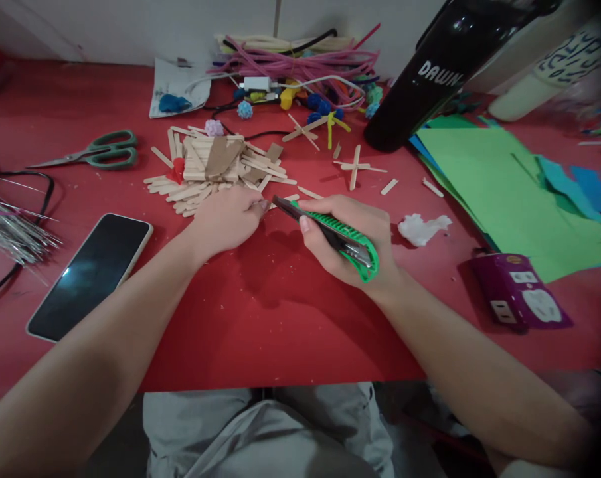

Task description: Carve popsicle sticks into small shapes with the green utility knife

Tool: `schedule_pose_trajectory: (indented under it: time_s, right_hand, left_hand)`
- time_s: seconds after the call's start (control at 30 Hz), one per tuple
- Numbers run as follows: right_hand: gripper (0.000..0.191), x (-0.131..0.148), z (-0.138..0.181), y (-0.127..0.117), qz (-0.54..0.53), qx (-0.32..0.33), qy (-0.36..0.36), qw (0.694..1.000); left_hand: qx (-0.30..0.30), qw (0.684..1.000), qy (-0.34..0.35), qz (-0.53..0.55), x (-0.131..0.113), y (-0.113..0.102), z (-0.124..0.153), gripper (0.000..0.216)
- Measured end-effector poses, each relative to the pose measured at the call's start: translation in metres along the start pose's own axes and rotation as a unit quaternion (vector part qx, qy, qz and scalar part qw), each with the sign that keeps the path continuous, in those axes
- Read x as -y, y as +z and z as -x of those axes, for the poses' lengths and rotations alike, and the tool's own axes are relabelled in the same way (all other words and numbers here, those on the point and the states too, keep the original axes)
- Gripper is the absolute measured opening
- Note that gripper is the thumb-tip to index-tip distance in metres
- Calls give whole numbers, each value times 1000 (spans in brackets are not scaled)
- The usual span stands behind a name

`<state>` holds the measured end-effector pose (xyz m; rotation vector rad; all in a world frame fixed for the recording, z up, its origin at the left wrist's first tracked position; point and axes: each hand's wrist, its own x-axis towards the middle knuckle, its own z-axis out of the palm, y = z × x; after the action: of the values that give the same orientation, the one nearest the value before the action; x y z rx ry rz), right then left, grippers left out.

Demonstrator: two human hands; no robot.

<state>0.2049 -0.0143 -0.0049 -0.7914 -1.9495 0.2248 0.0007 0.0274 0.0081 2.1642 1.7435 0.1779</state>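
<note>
My right hand (352, 232) is wrapped round a green and black box cutter (343, 236). Its blade end points left, toward the fingers of my left hand (233, 216). That left hand is closed in a pinch on a wooden craft stick (287, 198), whose pale end shows close to the blade; most of it is hidden. Just behind my left hand lies a heap of craft sticks (205, 162) with brown cardboard pieces on it. Farther back are two star shapes of crossed sticks, one a craft-stick star (356, 167) on the red table (260, 325).
On the left are green-handled scissors (108, 151), a phone (91, 275) and a bundle of silvery wires (11, 226). Pink pipe cleaners (300, 66) lie at the back. A black bottle (429, 73), green paper (499, 179), crumpled tissue (422, 229) and purple box (522, 292) are right.
</note>
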Motion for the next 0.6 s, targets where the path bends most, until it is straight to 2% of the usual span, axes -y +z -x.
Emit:
schedule_pose_trajectory:
  time_s: [0.6]
  right_hand:
    - [6, 4, -1, 1, 6, 4, 15, 1000]
  left_hand:
    - [-3, 999, -20, -26, -6, -1, 3, 33]
